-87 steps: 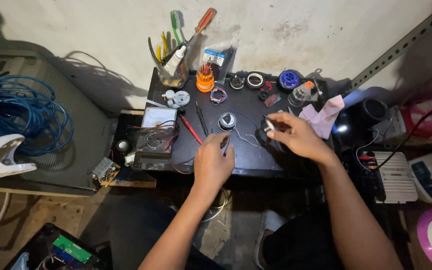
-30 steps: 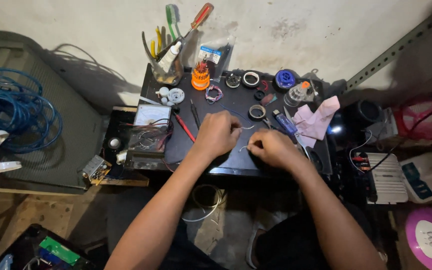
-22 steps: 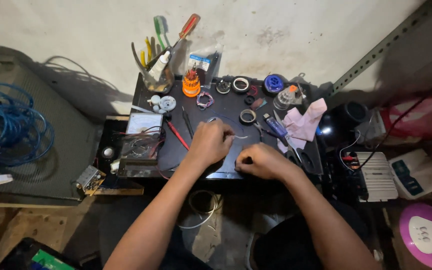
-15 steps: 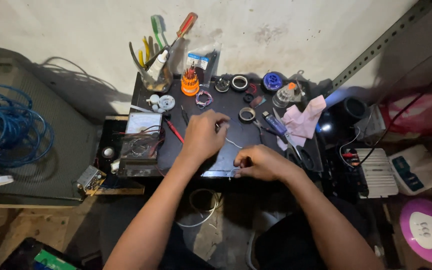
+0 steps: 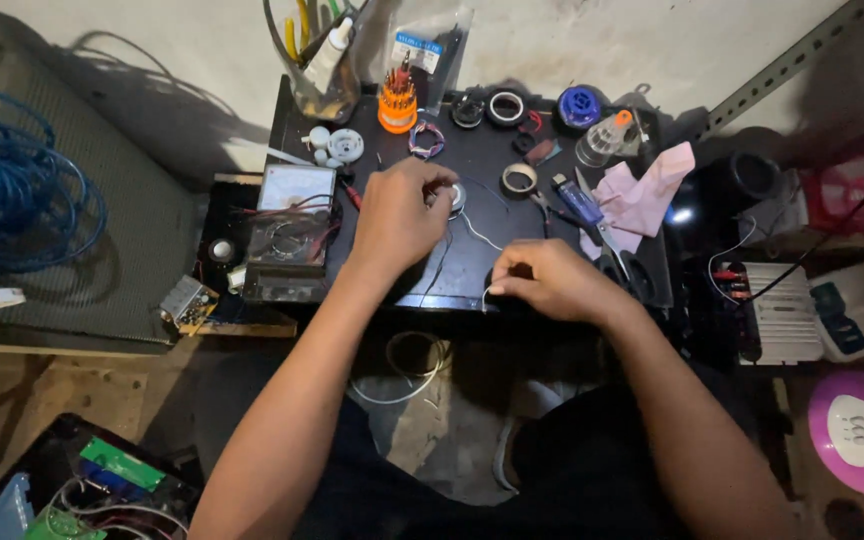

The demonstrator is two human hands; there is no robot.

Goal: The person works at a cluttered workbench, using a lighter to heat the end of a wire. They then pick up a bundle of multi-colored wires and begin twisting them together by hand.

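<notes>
At the centre of the frame, a thin pale wire [image 5: 474, 232] is stretched across the small dark table [image 5: 472, 270] between two hands. Its upper end is reached by the left hand [image 5: 399, 215], whose fingers are curled down over a small round silvery part [image 5: 455, 197]; whether that part is actually gripped cannot be told, since the fingertips are turned away from the camera. The lower end of the wire is pinched in the closed fingers of the right hand [image 5: 550, 281], near the front edge of the table.

Judged from this, the work on the wire is in progress and not finished: the wire is held taut at both ends, and no tool is taken up. The blue-handled cutters [image 5: 586, 209] lie untouched right of centre, beside a crumpled pink cloth [image 5: 645, 192], and a roll of pale tape [image 5: 519, 178] rests just above the right hand.

Much is hard to make out. How the wire joins the round part is hidden under the left hand. The grey analogue meter [image 5: 290, 222] left of centre is partly blurred, and the clear jar of tools [image 5: 320, 70] is cut off by the top edge.
</notes>
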